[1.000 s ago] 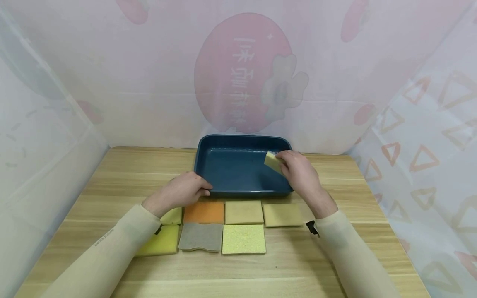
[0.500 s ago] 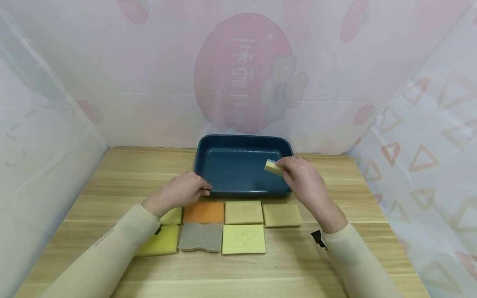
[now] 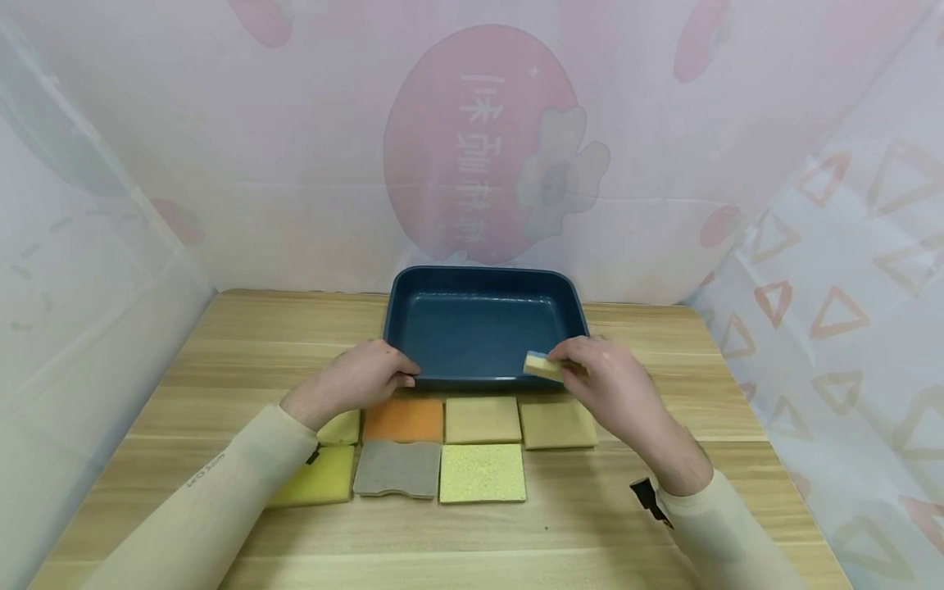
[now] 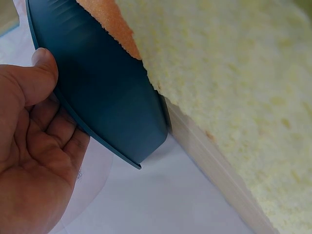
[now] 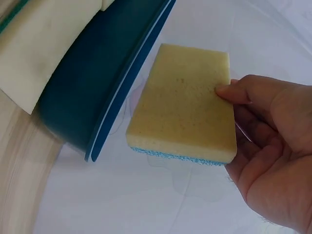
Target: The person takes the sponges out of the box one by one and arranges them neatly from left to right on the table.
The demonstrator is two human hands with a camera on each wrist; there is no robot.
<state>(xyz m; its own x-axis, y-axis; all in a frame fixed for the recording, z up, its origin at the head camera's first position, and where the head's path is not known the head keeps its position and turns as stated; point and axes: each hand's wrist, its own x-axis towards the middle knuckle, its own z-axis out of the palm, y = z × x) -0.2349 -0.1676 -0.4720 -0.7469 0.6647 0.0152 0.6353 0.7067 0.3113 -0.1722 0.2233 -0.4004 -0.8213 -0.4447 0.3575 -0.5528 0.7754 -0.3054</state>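
A dark blue rectangular tray [image 3: 472,328] stands at the back of the wooden table. My left hand [image 3: 365,373] grips its front left rim; in the left wrist view the thumb of that hand [image 4: 36,131] lies over the rim with the fingers beneath. Between thumb and fingers my right hand [image 3: 608,381] pinches a yellow sponge [image 3: 544,366] above the tray's front right corner. Seen from the right wrist, this sponge [image 5: 187,105] has a blue scouring layer on one face, and the right hand [image 5: 273,136] holds it by one edge.
In front of the tray lie an orange sponge [image 3: 403,421], two pale yellow sponges [image 3: 483,420], a grey wavy-edged sponge [image 3: 397,469] and a speckled yellow sponge [image 3: 483,474]. Bright yellow sponges [image 3: 317,479] sit partly under the left forearm. A printed cloth [image 3: 295,164] hangs behind the table.
My right hand has come back toward the front of the tray with the sponge, tilting it flatter. My left hand has stayed on the rim.
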